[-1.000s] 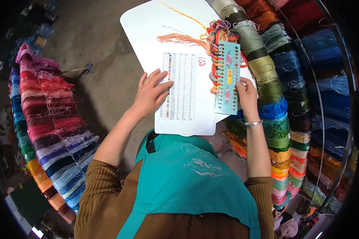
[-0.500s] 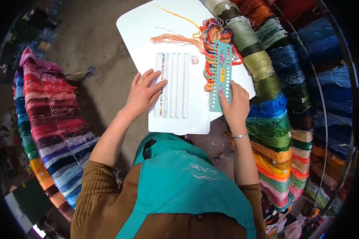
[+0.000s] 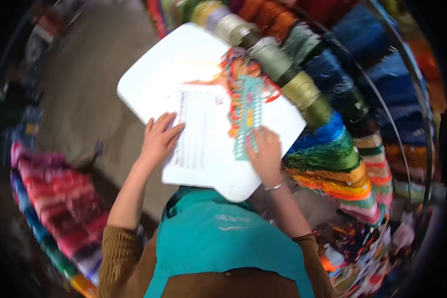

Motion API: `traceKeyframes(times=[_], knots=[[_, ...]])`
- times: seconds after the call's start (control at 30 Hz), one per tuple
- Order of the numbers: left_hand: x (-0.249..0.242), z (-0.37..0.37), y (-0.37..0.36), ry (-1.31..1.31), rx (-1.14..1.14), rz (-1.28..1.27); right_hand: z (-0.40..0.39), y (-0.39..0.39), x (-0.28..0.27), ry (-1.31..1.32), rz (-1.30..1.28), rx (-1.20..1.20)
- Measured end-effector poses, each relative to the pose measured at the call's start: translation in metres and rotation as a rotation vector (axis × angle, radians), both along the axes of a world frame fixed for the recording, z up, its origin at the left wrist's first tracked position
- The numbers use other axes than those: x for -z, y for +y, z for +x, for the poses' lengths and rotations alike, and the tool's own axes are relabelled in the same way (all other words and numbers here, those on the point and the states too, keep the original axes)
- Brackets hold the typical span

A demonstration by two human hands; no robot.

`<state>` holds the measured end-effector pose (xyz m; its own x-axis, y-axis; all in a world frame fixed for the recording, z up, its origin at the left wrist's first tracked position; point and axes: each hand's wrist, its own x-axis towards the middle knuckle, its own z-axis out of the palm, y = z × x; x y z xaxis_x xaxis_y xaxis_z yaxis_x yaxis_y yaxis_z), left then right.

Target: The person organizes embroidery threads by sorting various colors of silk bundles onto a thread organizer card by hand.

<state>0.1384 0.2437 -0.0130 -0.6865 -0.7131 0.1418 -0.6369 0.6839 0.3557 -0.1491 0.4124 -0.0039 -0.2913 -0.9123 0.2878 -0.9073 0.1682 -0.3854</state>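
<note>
A white board point(image 3: 149, 79) lies in front of my apron, carrying a printed paper chart point(image 3: 197, 129) with a column of colour squares. To the chart's right is a teal thread card point(image 3: 252, 102) with punched holes, and strands of embroidery thread point(image 3: 232, 69) in red, orange and other colours hang from its left side and top. My left hand point(image 3: 156, 141) rests with fingers spread on the chart's left edge. My right hand point(image 3: 265, 151) grips the lower right of the thread card, thumb on its face; the other fingertips are blurred.
Skeins of coloured thread point(image 3: 315, 99) hang in a thick row along the right, close to the board. Another rack of pink and red skeins point(image 3: 59, 184) stands at the left. A curved metal rail point(image 3: 422, 94) runs at far right. Bare floor point(image 3: 94, 64) shows upper left.
The view has swung, so the board appears turned and lower to the left, blurred by motion. Both hands keep their places on the chart and the thread card.
</note>
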Motion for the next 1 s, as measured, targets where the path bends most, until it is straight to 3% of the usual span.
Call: traceKeyframes(times=[0.1, 0.2, 0.27, 0.4, 0.43, 0.47, 0.63, 0.77, 0.83, 1.0], knots=[[0.000, 0.011, -0.044, 0.050, 0.021, -0.025, 0.021, -0.015, -0.002, -0.170, -0.067, -0.031], [0.003, 0.017, -0.082, 0.099, 0.084, -0.001, 0.012, -0.046, -0.019, -0.322, -0.162, 0.104], [-0.002, 0.016, -0.094, 0.132, 0.134, 0.009, -0.017, -0.069, -0.043, -0.584, -0.271, 0.270], [0.000, 0.011, -0.104, 0.159, 0.161, -0.017, -0.107, -0.130, -0.105, -0.453, -0.556, 0.302], [0.000, 0.009, -0.103, 0.155, 0.147, -0.017, -0.114, -0.143, -0.137, -0.616, -0.534, 0.361], [0.000, 0.007, -0.103, 0.157, 0.138, -0.015, -0.131, -0.158, -0.151, -0.620, -0.594, 0.329], [-0.001, 0.004, -0.099, 0.167, 0.100, -0.012, -0.201, -0.241, -0.190, -0.508, -0.790, 0.352], [-0.001, 0.002, -0.102, 0.154, 0.100, -0.006, -0.224, -0.286, -0.199, -0.263, -0.887, 0.528], [-0.002, 0.001, -0.103, 0.145, 0.101, 0.001, -0.228, -0.301, -0.203, -0.087, -0.996, 0.503], [-0.006, 0.002, -0.104, 0.119, 0.103, 0.031, -0.233, -0.327, -0.212, -0.074, -0.916, 0.742]])
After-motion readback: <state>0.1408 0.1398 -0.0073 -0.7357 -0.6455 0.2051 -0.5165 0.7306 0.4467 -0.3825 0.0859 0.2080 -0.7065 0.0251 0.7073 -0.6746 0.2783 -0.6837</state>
